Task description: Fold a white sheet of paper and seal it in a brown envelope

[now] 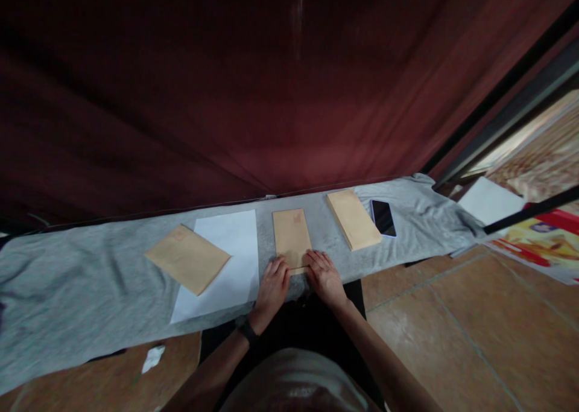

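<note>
A brown paper envelope lies flat in front of me, with its printed mark at the upper right. My left hand grips its lower left corner, fingers curled on the paper. On the opposite side, my right hand has its bent fingers on the lower right corner. Both thumbs are mostly hidden near the bottom edge. To the left, another brown envelope rests at an angle, partly over a white sheet of paper. A stack of brown envelopes lies to the right.
A phone lies right of the stack. Grey cloth covers the narrow bench, backed by a dark red curtain-like surface. Crumpled white tissue is on the tiled floor. A colourful printed package stands at far right.
</note>
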Action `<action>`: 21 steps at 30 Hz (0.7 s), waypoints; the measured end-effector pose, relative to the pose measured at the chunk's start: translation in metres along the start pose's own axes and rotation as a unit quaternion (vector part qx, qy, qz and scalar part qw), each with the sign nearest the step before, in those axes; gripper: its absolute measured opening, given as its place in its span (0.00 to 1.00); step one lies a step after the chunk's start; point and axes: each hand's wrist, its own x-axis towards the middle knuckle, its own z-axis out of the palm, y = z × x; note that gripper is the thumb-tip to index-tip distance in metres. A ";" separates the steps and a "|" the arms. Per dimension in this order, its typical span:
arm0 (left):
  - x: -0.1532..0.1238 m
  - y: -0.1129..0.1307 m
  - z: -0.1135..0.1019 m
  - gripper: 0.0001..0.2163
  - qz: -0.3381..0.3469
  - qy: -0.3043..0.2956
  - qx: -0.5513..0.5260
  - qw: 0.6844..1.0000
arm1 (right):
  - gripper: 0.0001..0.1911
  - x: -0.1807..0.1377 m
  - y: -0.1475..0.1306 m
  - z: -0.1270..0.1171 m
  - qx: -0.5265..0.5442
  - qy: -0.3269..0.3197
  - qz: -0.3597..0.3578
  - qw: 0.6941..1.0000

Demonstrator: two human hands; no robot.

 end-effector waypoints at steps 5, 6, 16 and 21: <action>-0.001 -0.002 0.002 0.09 -0.006 -0.006 -0.005 1.000 | 0.25 -0.013 -0.032 0.007 0.017 -0.011 -0.042 0.999; -0.001 -0.003 0.003 0.10 -0.007 -0.007 -0.005 1.000 | 0.26 -0.017 -0.039 0.008 0.021 -0.024 -0.054 0.998; -0.001 -0.002 0.002 0.11 0.013 -0.022 0.026 0.999 | 0.28 -0.031 -0.043 0.012 -0.003 -0.035 -0.046 0.998; -0.003 -0.004 0.004 0.12 0.004 -0.029 0.023 0.999 | 0.27 -0.032 -0.030 0.007 -0.007 -0.025 -0.034 0.999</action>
